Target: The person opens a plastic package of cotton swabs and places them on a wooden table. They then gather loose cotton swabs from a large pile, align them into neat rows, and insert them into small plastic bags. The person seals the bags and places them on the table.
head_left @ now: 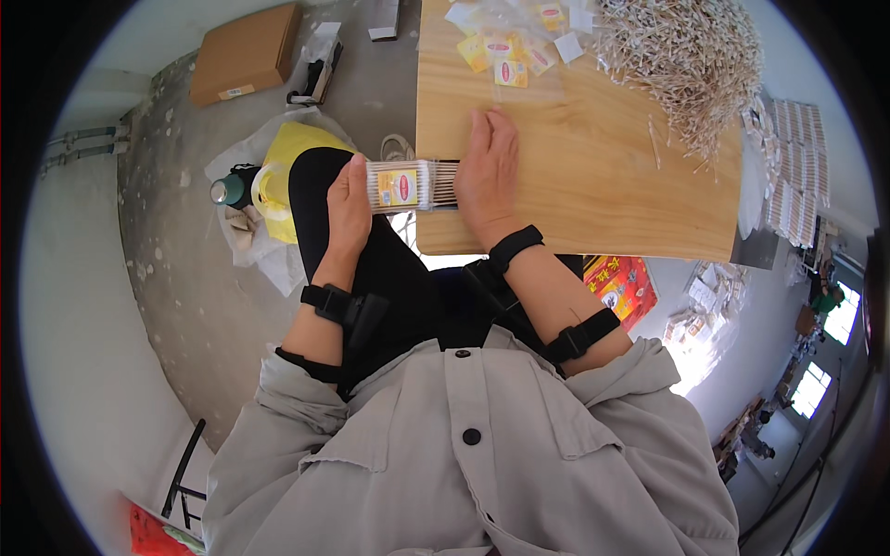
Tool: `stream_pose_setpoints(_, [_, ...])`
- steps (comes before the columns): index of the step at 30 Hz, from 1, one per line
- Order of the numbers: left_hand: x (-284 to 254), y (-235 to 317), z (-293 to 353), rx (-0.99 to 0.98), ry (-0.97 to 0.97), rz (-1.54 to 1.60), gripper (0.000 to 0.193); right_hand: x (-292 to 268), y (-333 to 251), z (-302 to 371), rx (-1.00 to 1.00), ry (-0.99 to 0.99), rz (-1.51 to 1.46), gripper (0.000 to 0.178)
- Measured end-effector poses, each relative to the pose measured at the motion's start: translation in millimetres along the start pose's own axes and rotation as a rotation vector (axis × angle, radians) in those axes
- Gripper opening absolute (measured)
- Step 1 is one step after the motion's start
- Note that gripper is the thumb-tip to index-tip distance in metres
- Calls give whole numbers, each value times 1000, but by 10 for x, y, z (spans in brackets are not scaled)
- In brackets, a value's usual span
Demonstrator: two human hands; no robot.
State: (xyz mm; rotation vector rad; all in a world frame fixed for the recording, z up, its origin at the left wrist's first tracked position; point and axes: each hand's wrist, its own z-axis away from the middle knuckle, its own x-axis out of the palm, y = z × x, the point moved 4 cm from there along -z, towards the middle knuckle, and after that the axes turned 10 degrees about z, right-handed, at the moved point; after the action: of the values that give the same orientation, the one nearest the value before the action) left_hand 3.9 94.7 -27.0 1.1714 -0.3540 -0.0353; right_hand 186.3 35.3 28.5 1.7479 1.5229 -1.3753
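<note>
At the near left corner of the wooden table point(584, 185), I hold a flat clear pack of cotton swabs point(399, 187) with a yellow and white label. My left hand point(349, 208) is closed round its left end, thumb on top. More swabs point(444, 183) lie in line with the pack on its right, over a thin dark edge. My right hand point(489, 171) rests at that end, closed against the swabs, its palm side hiding what it grips. A big heap of loose cotton swabs point(686, 65) covers the table's far right.
Yellow label cards point(510, 72) and clear bags lie at the far left of the table. Stacked swab packs point(797, 157) stand beyond its right side. On the floor at left are a yellow bag point(283, 185), a bottle point(227, 190) and a cardboard box point(246, 54).
</note>
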Motion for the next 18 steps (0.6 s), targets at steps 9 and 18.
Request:
stream_pose_setpoints(9, [-14, -35, -20, -7, -26, 51, 43, 64, -29, -1, -17, -47, -114, 39])
stream_pose_setpoints(18, [-21, 2, -1, 2, -35, 43, 44, -162, 299, 204, 287, -9, -451, 44])
